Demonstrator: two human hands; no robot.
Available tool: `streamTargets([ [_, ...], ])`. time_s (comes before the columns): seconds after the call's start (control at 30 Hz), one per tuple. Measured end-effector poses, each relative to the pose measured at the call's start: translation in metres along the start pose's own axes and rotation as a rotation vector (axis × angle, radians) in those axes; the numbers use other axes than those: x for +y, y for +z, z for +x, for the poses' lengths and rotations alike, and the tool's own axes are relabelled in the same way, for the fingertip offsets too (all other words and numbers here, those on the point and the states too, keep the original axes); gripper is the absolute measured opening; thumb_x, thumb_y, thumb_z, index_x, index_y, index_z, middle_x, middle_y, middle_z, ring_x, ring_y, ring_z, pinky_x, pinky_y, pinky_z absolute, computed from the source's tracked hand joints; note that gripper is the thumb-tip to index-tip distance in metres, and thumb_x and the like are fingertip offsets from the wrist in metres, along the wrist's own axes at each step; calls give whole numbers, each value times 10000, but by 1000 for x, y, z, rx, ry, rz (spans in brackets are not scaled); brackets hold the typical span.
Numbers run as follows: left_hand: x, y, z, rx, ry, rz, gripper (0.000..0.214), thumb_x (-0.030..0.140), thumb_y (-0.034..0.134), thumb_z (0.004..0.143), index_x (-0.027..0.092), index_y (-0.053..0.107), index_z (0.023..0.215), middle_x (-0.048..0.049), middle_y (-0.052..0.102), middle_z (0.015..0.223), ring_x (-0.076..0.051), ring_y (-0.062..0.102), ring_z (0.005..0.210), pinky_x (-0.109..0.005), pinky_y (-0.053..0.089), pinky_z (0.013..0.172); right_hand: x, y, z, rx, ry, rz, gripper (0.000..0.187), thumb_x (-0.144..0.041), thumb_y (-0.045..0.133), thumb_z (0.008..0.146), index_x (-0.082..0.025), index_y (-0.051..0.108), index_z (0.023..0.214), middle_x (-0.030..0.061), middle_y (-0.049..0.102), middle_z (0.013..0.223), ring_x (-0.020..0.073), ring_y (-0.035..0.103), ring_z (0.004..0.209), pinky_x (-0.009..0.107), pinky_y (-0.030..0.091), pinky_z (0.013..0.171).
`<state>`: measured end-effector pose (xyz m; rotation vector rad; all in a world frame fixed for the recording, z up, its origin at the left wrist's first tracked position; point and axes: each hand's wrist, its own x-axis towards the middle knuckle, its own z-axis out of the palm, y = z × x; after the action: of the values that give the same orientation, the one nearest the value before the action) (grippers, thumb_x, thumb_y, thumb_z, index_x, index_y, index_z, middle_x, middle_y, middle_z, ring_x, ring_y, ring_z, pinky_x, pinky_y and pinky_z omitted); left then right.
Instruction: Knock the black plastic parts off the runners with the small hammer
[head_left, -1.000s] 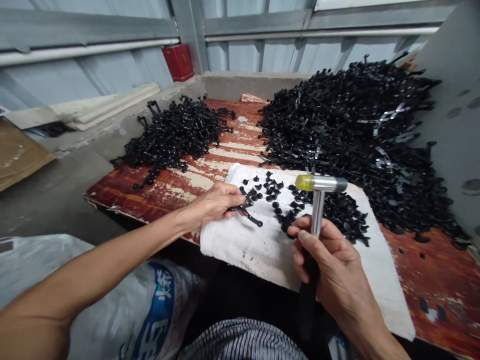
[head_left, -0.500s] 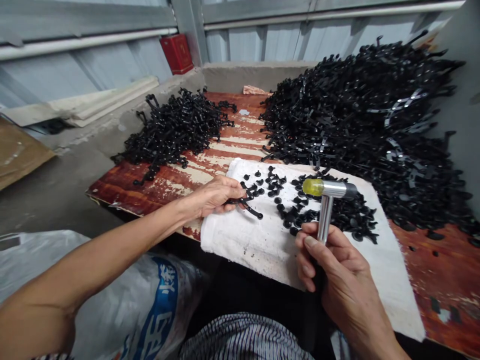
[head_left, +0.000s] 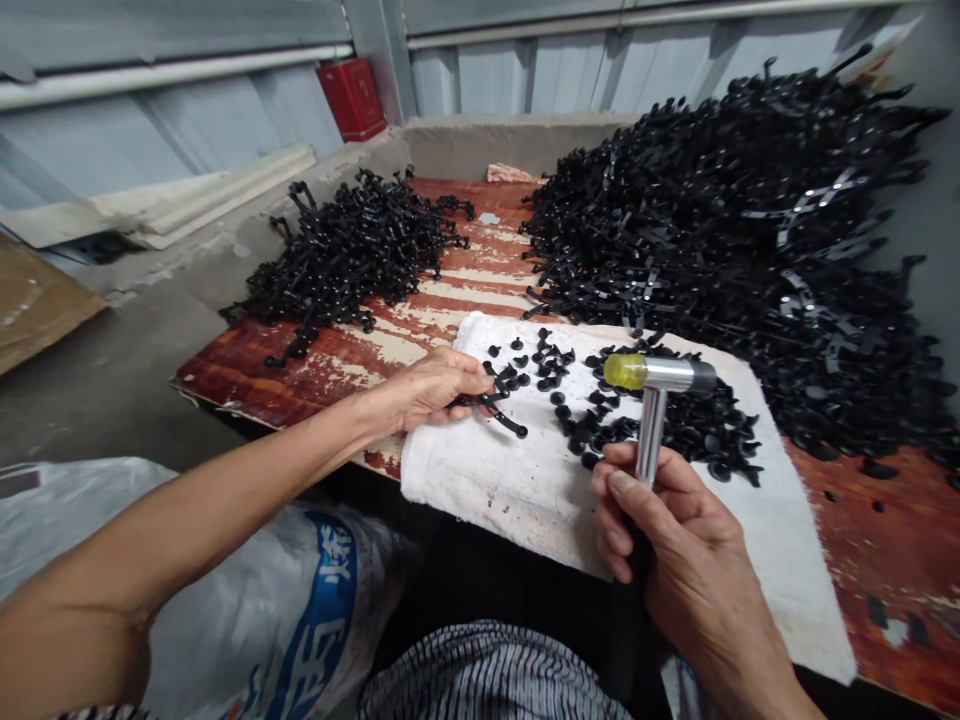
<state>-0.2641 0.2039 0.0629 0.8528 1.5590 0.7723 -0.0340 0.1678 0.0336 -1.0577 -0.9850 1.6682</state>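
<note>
Between the fingers of my left hand is a black branched bracket, its arms sticking out over a white cloth. The hand is closed and part of the bracket is hidden under it. My right hand is wrapped round the handle of a mallet, held upright above the cloth. The mallet has a metal head with one yellow face and one black face. Small black round-headed pieces lie scattered on the cloth between the hands, with a denser heap behind the mallet.
On the worn red-brown board, a pile of black brackets sits at the left. A much larger black pile rises at the right. A red box stands in the corner. Below left lies a plastic sack.
Both hands keep nearly the same positions, the left on the bracket and the right on the mallet. The view has shifted very slightly.
</note>
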Motion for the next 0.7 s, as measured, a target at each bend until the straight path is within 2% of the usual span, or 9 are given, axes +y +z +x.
streamTargets([
  [0.5, 3, 3, 4, 34, -17, 77, 222, 90, 584, 839, 102, 609, 619, -59, 654, 531, -14, 374, 275, -143, 189, 297, -1, 0, -2, -13, 31, -65, 356, -439, 811, 676, -221, 627, 889, -31, 576, 663, 59, 422, 389, 169, 331, 295],
  [0.63, 7, 3, 6, 39, -26, 114, 233, 74, 569, 842, 100, 606, 613, -61, 642, 508, -17, 379, 281, -147, 212, 311, -8, -6, -1, -89, 56, -226, 409, -521, 750, 730, -226, 649, 994, -26, 563, 641, 78, 413, 398, 194, 335, 298],
  [0.7, 9, 4, 6, 42, -36, 121, 259, 48, 554, 832, 103, 590, 581, -63, 633, 494, -20, 383, 281, -153, 211, 315, -13, -10, 1, -119, -9, -390, 423, -523, 704, 774, -236, 670, 1081, -8, 583, 651, 102, 447, 425, 213, 359, 318],
])
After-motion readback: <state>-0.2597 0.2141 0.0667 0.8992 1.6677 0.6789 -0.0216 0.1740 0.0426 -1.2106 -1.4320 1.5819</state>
